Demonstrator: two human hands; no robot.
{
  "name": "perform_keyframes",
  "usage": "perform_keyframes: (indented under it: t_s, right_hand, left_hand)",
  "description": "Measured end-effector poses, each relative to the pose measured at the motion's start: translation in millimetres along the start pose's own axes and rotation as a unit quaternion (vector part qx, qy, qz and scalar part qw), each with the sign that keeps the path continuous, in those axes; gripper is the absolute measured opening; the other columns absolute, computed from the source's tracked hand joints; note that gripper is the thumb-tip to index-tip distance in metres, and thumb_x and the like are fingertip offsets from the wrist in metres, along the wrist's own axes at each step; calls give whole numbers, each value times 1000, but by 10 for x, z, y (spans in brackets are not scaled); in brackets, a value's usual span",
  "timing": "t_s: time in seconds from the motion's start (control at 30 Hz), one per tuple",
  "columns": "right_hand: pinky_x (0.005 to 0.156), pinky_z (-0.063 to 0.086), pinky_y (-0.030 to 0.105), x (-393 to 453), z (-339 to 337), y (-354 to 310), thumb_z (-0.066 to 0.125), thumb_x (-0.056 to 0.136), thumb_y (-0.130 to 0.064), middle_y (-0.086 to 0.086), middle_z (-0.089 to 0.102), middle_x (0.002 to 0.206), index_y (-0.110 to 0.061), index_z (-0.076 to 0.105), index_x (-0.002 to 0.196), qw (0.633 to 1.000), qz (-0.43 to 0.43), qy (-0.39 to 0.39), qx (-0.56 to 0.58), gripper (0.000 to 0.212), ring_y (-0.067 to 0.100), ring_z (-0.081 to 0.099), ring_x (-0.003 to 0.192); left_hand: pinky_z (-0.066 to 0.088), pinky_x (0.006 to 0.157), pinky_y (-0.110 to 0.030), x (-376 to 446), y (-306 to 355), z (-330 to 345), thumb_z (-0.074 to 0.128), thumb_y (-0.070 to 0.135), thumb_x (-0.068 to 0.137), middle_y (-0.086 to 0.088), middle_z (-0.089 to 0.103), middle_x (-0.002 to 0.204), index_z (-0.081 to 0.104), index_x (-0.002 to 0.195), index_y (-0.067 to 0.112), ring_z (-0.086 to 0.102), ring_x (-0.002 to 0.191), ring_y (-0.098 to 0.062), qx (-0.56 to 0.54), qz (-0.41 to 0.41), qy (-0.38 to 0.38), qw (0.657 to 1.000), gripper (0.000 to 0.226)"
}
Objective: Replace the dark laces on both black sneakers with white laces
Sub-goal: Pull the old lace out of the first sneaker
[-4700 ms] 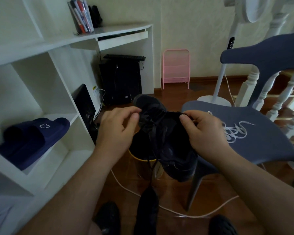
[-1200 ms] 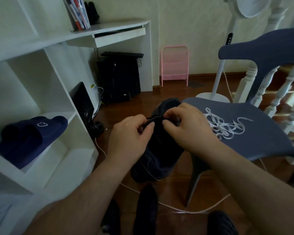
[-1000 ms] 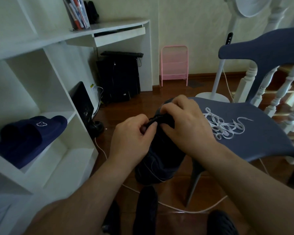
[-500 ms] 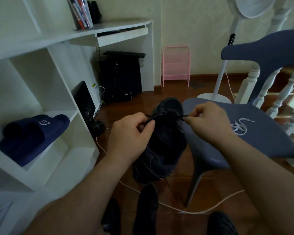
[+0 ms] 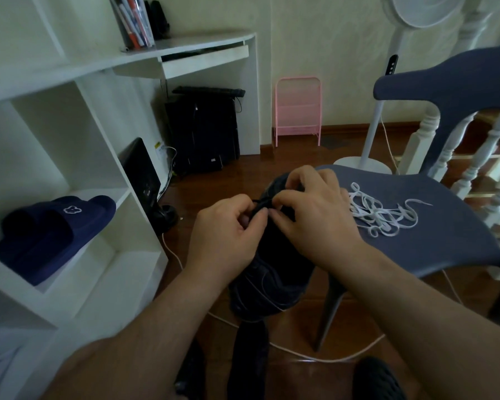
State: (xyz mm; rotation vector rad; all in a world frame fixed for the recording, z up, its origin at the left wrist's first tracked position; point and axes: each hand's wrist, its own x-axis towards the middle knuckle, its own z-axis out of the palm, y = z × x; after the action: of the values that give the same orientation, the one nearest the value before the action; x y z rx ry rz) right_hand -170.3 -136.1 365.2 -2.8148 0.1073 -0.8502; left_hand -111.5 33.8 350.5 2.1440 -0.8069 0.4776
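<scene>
A black sneaker [image 5: 269, 281] hangs in front of me, toe pointing down toward the floor. My left hand [image 5: 224, 238] pinches its dark lace [image 5: 261, 205] near the top of the shoe. My right hand [image 5: 315, 220] lies over the shoe's upper part, fingertips pinching at the same lace right beside the left thumb. The white laces [image 5: 378, 213] lie in a loose tangle on the seat of the blue chair [image 5: 433, 243], just right of my right hand. Another dark shoe [image 5: 375, 379] shows at the bottom edge on the floor.
White shelving [image 5: 78, 157] fills the left, with navy slippers [image 5: 52, 226] in one cubby. A white cable [image 5: 309, 355] runs across the wooden floor under the chair. A fan stand [image 5: 370, 148], a pink rack [image 5: 298, 108] and a black computer case [image 5: 202, 131] stand behind.
My right hand has come back from the right, where it had drawn the dark lace out sideways, and now pinches at the lace beside my left hand. The white laces show again.
</scene>
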Motion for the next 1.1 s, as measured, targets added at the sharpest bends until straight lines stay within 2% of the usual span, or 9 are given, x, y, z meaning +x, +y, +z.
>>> perform_keyframes:
  t_s: [0.13, 0.23, 0.33, 0.47, 0.57, 0.7, 0.87, 0.97, 1.1]
  right_hand:
    - [80, 45, 47, 25, -2, 37, 64, 89, -49, -3, 51, 114, -30, 73, 87, 1000, -9, 21, 3, 21, 29, 45, 111]
    - [83, 46, 46, 104, -42, 226, 61, 86, -46, -4, 49, 109, -30, 68, 80, 993, 92, 40, 56, 18, 26, 45, 109]
    - [87, 48, 45, 123, -91, 379, 64, 86, -44, -5, 45, 108, -36, 60, 83, 983, 158, 25, 87, 9, 26, 45, 110]
    - [88, 43, 43, 75, -147, 223, 64, 79, -45, -6, 44, 119, -37, 58, 103, 992, 87, -11, 95, 27, 24, 41, 116]
    - [89, 41, 45, 22, -114, 106, 55, 80, -57, -7, 46, 120, -35, 66, 100, 999, 10, -24, 29, 32, 24, 40, 119]
    - [85, 45, 49, -3, -39, 92, 51, 88, -60, -7, 52, 117, -34, 75, 99, 1000, -3, -19, 24, 37, 26, 43, 117]
    - [82, 44, 48, 22, -69, 126, 60, 84, -49, -10, 50, 108, -31, 68, 77, 998, 2, -15, 65, 21, 22, 43, 111]
    - [82, 46, 46, 83, -171, 255, 49, 72, -52, -12, 49, 96, -32, 51, 58, 991, 63, 8, 114, 25, 21, 46, 103]
    - [84, 49, 52, 106, -195, 342, 48, 66, -46, -15, 50, 87, -28, 48, 51, 974, 110, 22, 195, 24, 25, 53, 94]
  left_hand:
    - [44, 50, -35, 3, -6, -19, 66, 40, 100, 7, 53, 62, 54, 70, 27, 53, 58, -9, -3, -4, 0, 1000, 35]
    - [48, 53, -41, 34, -46, -40, 67, 40, 100, 5, 56, 64, 57, 71, 24, 55, 60, -11, -20, -20, 13, 1000, 35]
    - [47, 53, -37, 13, -7, -37, 67, 39, 100, 7, 56, 65, 56, 71, 25, 55, 61, -11, -19, -16, 6, 1000, 34]
    - [44, 52, -37, 0, 5, -13, 66, 38, 101, 6, 54, 63, 55, 71, 24, 54, 59, -10, -25, -11, 2, 1000, 35]
    - [39, 49, -30, -8, 11, -12, 66, 37, 101, 6, 52, 62, 53, 70, 25, 52, 58, -10, -25, -3, 4, 1000, 36]
    - [38, 50, -25, -17, 33, -2, 67, 37, 100, 9, 53, 63, 54, 70, 27, 54, 59, -10, -18, -2, -1, 1000, 34]
    - [43, 51, -35, -7, -17, -31, 66, 39, 100, 8, 54, 64, 55, 71, 25, 54, 60, -10, -8, -5, 0, 1000, 35]
    - [46, 51, -39, 24, -74, -77, 66, 40, 101, 5, 55, 64, 57, 71, 23, 54, 58, -12, -27, -25, 7, 999, 35]
    - [48, 55, -39, 8, -42, -80, 67, 40, 100, 7, 57, 67, 58, 73, 24, 55, 61, -10, -8, -6, -3, 1000, 33]
